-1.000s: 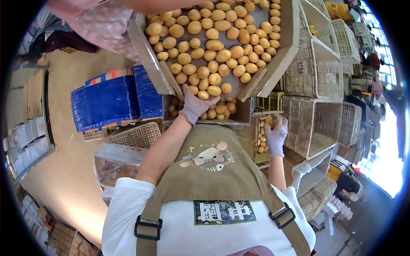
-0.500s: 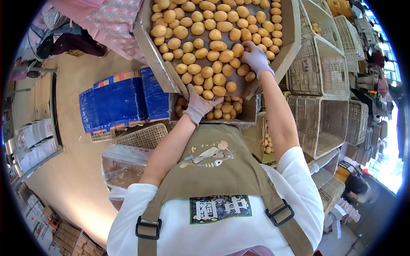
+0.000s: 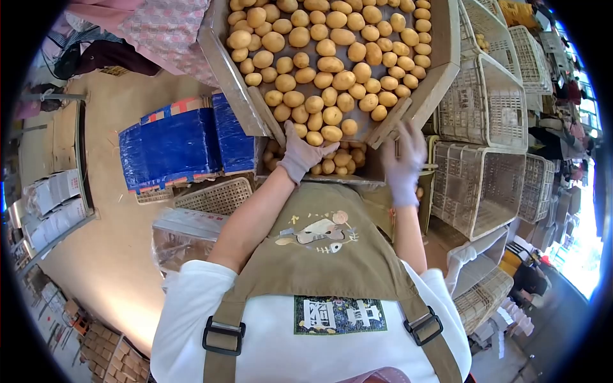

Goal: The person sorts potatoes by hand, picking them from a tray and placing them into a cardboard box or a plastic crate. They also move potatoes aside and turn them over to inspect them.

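My left hand [image 3: 302, 155], gloved, rests at the mouth of a wide sorting tray [image 3: 225, 60]. Its fingers are spread, with the fingertips against the lowest potato-like yellow-brown produce [image 3: 331, 133] and the thumb pointing right. Below the mouth, a box [image 3: 367, 182] contains more of the same produce, partly hidden by this hand. My right hand [image 3: 405, 163], also gloved, is off the tray's lower right corner, beside the wooden edge strip [image 3: 389, 124]. Its fingers are smeared by motion, and I cannot make out anything in them.
Stacked plastic crates [image 3: 476, 185] line the right side. At left stand a blue-wrapped box [image 3: 169, 150], a woven-pattern basket [image 3: 217, 196] and a plastic-covered carton [image 3: 185, 236]. Pink patterned cloth [image 3: 166, 32] hangs near the tray's upper left.
My right hand has left the produce on the tray's right side and come down and outward past the corner. Several pieces there have shifted or gone. My left hand stays at the mouth.
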`<state>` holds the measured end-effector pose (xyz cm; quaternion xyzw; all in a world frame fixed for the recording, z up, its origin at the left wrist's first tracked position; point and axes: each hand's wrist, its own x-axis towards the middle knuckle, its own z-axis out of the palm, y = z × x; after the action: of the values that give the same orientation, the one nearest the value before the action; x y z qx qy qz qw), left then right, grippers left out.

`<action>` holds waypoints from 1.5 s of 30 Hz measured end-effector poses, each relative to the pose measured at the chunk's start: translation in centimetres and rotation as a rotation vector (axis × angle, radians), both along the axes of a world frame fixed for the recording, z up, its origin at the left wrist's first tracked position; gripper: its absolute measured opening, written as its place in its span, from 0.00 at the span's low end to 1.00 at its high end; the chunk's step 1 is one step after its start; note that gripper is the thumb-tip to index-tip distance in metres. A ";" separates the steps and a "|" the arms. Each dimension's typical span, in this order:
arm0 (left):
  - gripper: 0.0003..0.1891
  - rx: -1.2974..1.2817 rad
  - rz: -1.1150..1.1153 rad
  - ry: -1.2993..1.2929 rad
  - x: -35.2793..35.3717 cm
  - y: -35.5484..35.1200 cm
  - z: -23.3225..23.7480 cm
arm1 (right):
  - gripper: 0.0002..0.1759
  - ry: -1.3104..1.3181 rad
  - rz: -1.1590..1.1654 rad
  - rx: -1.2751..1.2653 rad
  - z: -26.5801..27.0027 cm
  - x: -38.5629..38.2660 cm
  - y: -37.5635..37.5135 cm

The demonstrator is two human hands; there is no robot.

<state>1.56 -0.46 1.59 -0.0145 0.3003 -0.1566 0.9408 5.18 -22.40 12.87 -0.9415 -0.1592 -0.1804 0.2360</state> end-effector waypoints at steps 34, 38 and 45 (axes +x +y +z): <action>0.49 0.016 -0.027 0.036 -0.4 0.4 1.2 | 0.34 0.562 0.383 -0.582 -4.0 3.9 6.5; 0.51 -0.079 0.008 -0.069 -0.6 0.4 0.6 | 0.31 0.582 0.474 -0.571 -4.2 3.3 5.3; 0.50 -0.127 0.044 0.034 -0.6 0.3 0.3 | 0.29 0.578 0.470 -0.580 -4.1 3.2 5.4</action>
<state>1.00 -0.14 1.85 -0.0832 0.3053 -0.1542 0.9360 8.40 -16.95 8.80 -0.9187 -0.3394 0.1995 0.0326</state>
